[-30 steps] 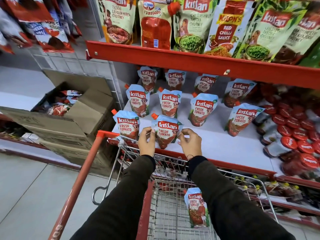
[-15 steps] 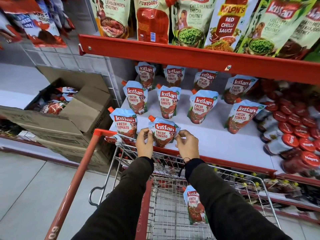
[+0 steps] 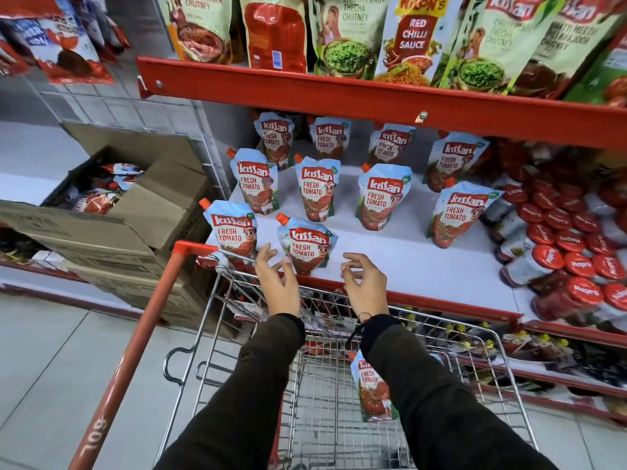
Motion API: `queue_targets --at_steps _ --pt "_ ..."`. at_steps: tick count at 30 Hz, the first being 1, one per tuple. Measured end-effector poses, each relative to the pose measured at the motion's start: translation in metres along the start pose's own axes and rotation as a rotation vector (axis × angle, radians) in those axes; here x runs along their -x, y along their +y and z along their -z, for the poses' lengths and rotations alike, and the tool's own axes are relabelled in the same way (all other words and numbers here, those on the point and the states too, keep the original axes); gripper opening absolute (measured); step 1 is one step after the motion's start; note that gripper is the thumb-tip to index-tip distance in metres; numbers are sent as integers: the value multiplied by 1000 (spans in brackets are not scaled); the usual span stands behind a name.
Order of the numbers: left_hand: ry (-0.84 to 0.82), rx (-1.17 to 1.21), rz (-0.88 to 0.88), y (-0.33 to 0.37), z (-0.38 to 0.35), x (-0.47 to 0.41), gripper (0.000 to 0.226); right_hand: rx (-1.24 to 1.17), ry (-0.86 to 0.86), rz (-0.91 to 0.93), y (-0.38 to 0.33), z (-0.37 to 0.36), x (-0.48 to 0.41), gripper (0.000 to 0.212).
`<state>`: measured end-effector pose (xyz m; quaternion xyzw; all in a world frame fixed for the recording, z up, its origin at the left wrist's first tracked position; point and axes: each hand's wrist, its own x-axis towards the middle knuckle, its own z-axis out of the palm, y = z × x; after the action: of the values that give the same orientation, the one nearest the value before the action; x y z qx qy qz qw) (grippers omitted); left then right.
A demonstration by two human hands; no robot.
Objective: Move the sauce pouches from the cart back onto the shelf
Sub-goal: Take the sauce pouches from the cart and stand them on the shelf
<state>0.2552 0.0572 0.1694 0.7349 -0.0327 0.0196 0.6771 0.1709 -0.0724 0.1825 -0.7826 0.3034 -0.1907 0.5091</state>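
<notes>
Your left hand (image 3: 276, 283) is open, with the fingers spread wide. It floats just in front of the shelf's front edge, and its fingertips come right up to the lower left side of a tomato sauce pouch (image 3: 307, 244). You cannot tell if they touch it. Your right hand (image 3: 364, 283) is open too, with the fingers loosely curled. It holds nothing and sits a little to the right of that pouch, not touching it.

That pouch stands up on the white shelf (image 3: 407, 262), close to the front edge. Another pouch (image 3: 232, 228) stands just beside it at the front left corner. More of the same pouches (image 3: 317, 188) stand in rows behind them, toward the back of the shelf. Red-lidded jars (image 3: 556, 242) lie piled at the right end.

One pouch (image 3: 369, 390) is in the wire cart (image 3: 237, 368), leaning near the middle of the basket, partly hidden by your right sleeve. An open cardboard box (image 3: 135, 212) sits to the left of the shelf.
</notes>
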Motion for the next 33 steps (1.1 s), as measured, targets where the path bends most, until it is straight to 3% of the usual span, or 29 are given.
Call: queue_targets --at_steps 5,10,14,18,25,29,33 --pt "-106 -28 -40 -16 -13 58 28 36 41 18 30 22 33 21" --pt "-258 -172 55 -52 -30 117 19 91 28 -82 85 43 68 22" --pt "-398 -249 261 -89 -36 158 29 106 20 -178 131 61 93 21" --pt "-436 -335 418 -122 -41 175 37 112 -23 -336 172 72 108 23" --pt "-552 -537 690 -207 -61 182 36 240 -132 -585 258 69 103 16" --pt "-499 -399 921 -247 -76 187 37 310 -203 -646 294 54 91 31" --pt "-483 -374 1007 -276 -93 189 34 332 -226 -677 320 40 79 31"
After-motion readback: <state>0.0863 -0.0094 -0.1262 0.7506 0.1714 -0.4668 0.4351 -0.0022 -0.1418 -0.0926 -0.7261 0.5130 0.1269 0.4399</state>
